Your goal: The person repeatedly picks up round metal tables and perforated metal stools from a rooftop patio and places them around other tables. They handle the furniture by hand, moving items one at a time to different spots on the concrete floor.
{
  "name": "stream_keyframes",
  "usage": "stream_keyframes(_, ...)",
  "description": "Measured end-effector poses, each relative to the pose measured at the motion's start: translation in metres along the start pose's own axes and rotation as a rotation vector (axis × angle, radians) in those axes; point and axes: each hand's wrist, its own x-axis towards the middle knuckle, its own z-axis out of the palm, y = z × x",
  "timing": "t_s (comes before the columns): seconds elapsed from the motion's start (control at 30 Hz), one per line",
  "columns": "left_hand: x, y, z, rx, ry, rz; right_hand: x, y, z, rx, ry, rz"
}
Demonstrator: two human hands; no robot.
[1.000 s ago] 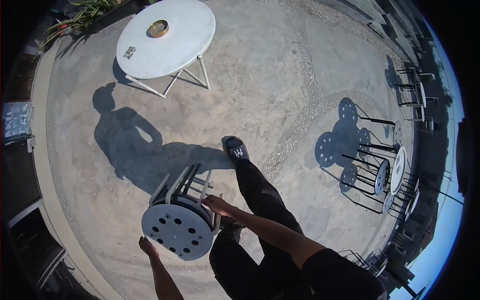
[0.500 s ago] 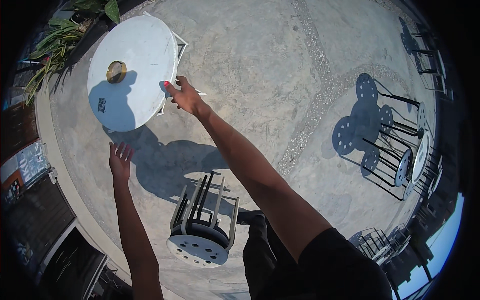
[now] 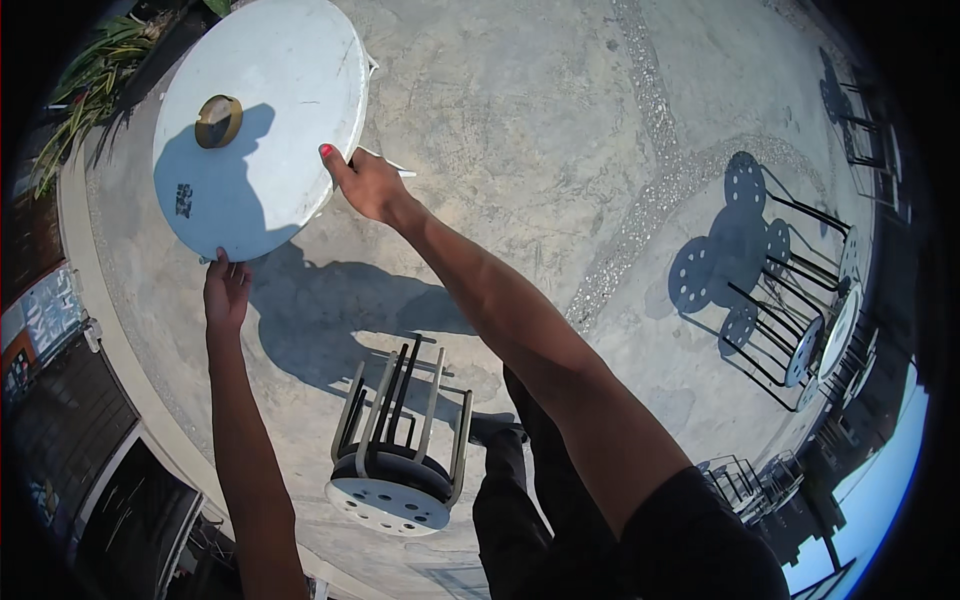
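At the rim of the round white table [image 3: 265,120], smooth and faintly scuffed, your right hand [image 3: 365,182] curls closed on its edge, while your left hand [image 3: 226,292] touches the near edge, fingers loosely bent. A tape roll [image 3: 218,121] sits on top. Below you, perforated metal stools [image 3: 395,455] stand stacked on rough concrete [image 3: 540,120].

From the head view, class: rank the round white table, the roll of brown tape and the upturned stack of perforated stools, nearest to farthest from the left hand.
1. Round white table: its edge meets the left hand.
2. Roll of brown tape: on the tabletop, farther in.
3. Upturned stack of perforated stools: on the floor by the person's legs.
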Motion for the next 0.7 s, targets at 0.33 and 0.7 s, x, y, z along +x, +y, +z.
stream_keyframes(0.33,-0.025,-0.036,0.008,0.001,-0.002,0.024,-0.036,0.003,-0.029,-0.023,-0.003,0.038)
stream_keyframes(0.7,-0.232,-0.134,0.05,0.277,0.502,0.296,-0.111,0.062,0.016,0.444,0.216,-0.121)
